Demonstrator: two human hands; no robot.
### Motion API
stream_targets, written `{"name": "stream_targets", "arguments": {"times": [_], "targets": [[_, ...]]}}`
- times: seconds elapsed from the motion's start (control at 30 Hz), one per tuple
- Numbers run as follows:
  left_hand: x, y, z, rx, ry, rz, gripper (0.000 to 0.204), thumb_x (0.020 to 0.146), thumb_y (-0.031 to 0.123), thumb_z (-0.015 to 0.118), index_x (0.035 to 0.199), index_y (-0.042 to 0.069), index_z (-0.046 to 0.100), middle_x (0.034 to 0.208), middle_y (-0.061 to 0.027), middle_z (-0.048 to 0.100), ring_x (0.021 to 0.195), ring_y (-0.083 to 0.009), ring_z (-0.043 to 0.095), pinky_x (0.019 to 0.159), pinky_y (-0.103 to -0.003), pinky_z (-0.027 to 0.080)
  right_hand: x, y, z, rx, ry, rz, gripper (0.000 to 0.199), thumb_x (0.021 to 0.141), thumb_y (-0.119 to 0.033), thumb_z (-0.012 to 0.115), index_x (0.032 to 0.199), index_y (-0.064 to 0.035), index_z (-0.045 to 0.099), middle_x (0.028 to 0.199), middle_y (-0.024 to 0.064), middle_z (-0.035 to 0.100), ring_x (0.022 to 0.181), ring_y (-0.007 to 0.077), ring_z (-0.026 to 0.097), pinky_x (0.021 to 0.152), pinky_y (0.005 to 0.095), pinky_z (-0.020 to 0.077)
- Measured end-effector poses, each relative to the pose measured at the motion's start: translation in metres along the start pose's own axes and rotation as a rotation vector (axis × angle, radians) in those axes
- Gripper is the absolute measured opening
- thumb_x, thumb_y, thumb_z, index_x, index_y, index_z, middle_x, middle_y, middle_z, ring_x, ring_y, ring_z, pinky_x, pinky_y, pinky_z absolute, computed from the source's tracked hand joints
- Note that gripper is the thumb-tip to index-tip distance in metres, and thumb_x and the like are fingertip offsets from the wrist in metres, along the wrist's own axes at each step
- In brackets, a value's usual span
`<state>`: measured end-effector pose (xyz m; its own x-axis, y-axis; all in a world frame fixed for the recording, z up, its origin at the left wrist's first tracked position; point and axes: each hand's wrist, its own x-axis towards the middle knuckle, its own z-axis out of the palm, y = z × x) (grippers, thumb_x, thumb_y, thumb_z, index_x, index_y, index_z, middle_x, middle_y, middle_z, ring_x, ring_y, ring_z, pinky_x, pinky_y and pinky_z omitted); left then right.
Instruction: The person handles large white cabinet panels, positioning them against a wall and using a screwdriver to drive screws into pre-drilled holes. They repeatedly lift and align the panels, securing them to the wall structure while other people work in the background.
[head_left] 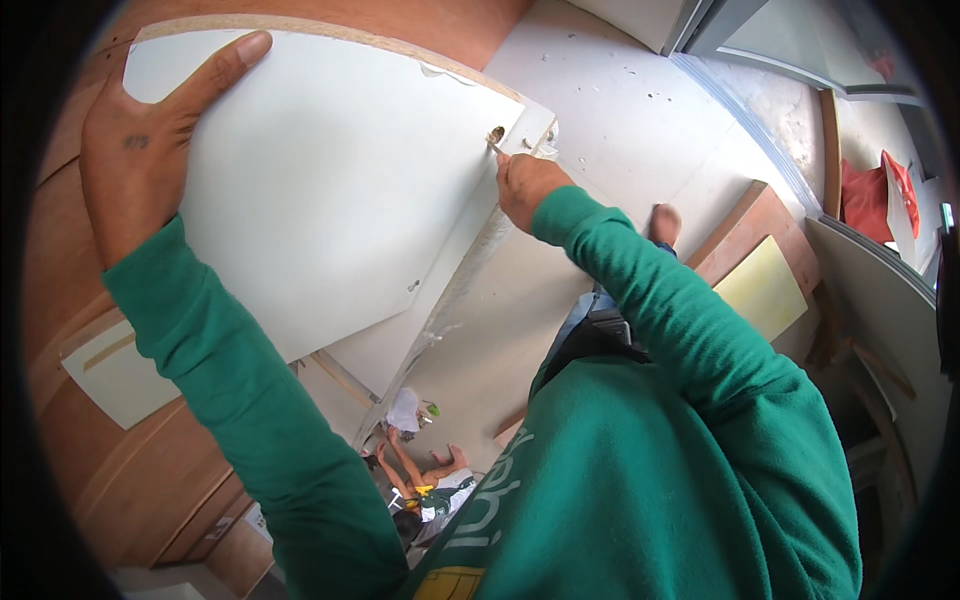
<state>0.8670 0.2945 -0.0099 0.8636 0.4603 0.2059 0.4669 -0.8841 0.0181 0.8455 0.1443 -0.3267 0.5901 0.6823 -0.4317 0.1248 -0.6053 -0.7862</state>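
A large white board [320, 180] with a bare chipboard edge fills the upper left. My left hand [145, 150] is closed on its left end, thumb across the white face and fingers out of sight behind. At the board's right corner is a round dark hole [496, 134]. My right hand [530, 188] is closed in a pinch on a thin, pointed tool [492, 147] whose tip meets the hole's edge; its exact kind is too small to tell. A smaller hole [413, 287] shows lower on the board. Another white panel [440, 300] with plastic film along its edge lies beneath.
Brown wooden panels [60, 250] stand at the left. Below, another person [440, 490] sits on the floor beside a white bag [403, 410]. A yellowish board [765, 290] leans at the right, near a metal door track [745, 130] and a red bag [868, 200].
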Motion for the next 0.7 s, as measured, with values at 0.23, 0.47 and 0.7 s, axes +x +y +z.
{"name": "stream_targets", "arguments": {"times": [0.23,0.47,0.7], "targets": [[0.004,0.003,0.006,-0.124,-0.02,0.028,0.06,0.073,0.043,0.088,0.108,-0.002,0.069,0.086,-0.0192,0.074,0.065,-0.0244,0.074,0.064,-0.034,0.062,0.006,0.013,-0.008,0.49,-0.043,0.26,0.048,0.108,-0.033,0.032,0.084,-0.0025,0.06,0.071,0.0264,0.064,0.061,0.0451,0.062,0.058,0.0533,0.0516],[0.005,0.006,0.003,-0.171,0.003,0.069,0.066,0.072,0.049,0.088,0.107,-0.003,0.069,0.084,-0.0189,0.074,0.065,-0.0237,0.073,0.064,-0.033,0.062,0.017,0.011,-0.008,-0.032,-0.029,-0.017,0.054,0.105,-0.043,0.036,0.094,-0.0016,0.069,0.07,0.0122,0.063,0.059,0.0293,0.063,0.056,0.0432,0.0548],[0.006,-0.003,-0.01,0.106,0.076,0.021,0.069,0.067,0.059,0.088,0.095,-0.002,0.072,0.08,-0.0167,0.073,0.065,-0.0251,0.072,0.065,-0.037,0.06,-0.02,0.02,-0.039,0.421,-0.235,0.083,0.063,0.1,-0.057,0.045,0.104,0.0016,0.065,0.064,0.0004,0.049,0.052,0.0167,0.048,0.047,0.0346,0.0443]]}}
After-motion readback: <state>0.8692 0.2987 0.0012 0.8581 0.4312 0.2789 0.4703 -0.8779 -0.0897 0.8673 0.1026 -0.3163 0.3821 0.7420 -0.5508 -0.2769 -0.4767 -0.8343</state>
